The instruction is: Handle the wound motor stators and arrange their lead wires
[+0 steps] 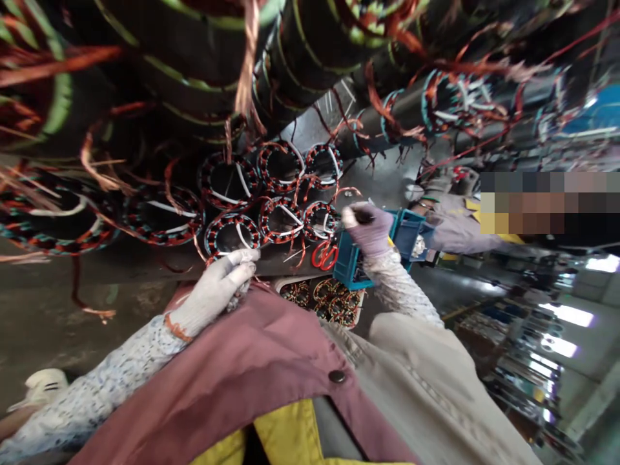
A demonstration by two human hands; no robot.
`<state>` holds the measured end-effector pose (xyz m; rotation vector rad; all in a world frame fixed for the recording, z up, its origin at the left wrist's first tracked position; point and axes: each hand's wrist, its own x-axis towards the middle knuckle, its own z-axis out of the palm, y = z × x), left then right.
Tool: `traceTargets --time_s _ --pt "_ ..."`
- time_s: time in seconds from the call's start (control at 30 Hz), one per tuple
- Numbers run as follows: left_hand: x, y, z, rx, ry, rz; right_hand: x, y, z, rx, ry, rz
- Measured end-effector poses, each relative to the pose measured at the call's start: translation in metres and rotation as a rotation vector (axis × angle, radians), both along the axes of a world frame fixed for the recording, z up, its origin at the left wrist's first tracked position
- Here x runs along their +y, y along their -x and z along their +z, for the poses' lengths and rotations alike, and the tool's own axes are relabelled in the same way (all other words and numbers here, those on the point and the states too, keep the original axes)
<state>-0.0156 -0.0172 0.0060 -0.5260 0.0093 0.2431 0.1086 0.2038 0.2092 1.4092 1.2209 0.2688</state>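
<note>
Workshop bench (159, 265) dark, crowded with round stator rings (230, 232) wound in shiny copper wire, white strips across middles. Blue plastic box (356, 258) right of rings, contents hidden. Red-handled scissors (324, 255) just beside box. Low tray (322, 300) near, holds more rings. Left hand (217, 290), white knit glove, fingers curled together at bench edge. Right hand (371, 226), purple glove, closed round dark tool (361, 216) above box.

2 gloved hands: left hand (217, 284), right hand (369, 226); 1 red scissors (324, 256); 1 blue bin (351, 261); 6 wound stators (279, 218) flat on surface, more stacked behind, uncountable
</note>
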Motion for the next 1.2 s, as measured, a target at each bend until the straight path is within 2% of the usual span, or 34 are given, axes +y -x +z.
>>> traceTargets --time_s 0.07,0.13,0.23,0.37,0.47,0.53,0.7,0.8,0.93,1.03,1.13,1.2 --pt "0.0 0.002 0.0 0.017 -0.005 0.007 0.022 -0.004 -0.009 0.166 -0.119 0.013" --pt "0.001 0.004 0.001 0.033 -0.017 0.03 0.045 -0.017 -0.025 0.221 -0.128 -0.008" --pt "0.0 0.008 0.002 0.031 -0.019 0.062 0.069 -0.049 -0.056 0.086 -0.021 -0.032" --pt "-0.003 0.009 0.002 0.016 0.027 0.026 0.072 -0.08 -0.083 -0.191 0.133 0.033" --pt "-0.006 0.009 0.0 0.052 0.056 0.026 0.067 -0.086 -0.088 -0.29 0.216 0.05" --pt "-0.006 0.011 -0.001 0.054 0.073 0.03 0.068 -0.081 -0.085 -0.264 0.229 0.056" --pt "-0.003 0.023 0.001 -0.027 0.093 0.109 0.077 -0.039 -0.081 0.095 0.097 0.1" --pt "-0.002 0.031 0.0 -0.073 0.074 0.187 0.066 -0.02 -0.096 0.196 0.166 0.08" --pt "-0.006 0.037 -0.006 -0.017 0.095 0.177 0.039 -0.034 -0.13 0.038 0.391 0.034" --pt "-0.015 0.04 -0.012 0.022 0.131 0.125 0.03 -0.052 -0.147 -0.073 0.47 0.031" --pt "-0.026 0.043 -0.016 0.049 0.186 0.078 0.033 -0.052 -0.15 -0.166 0.491 0.046" --pt "-0.032 0.045 -0.019 0.073 0.205 0.053 0.037 -0.04 -0.143 -0.121 0.454 0.049"
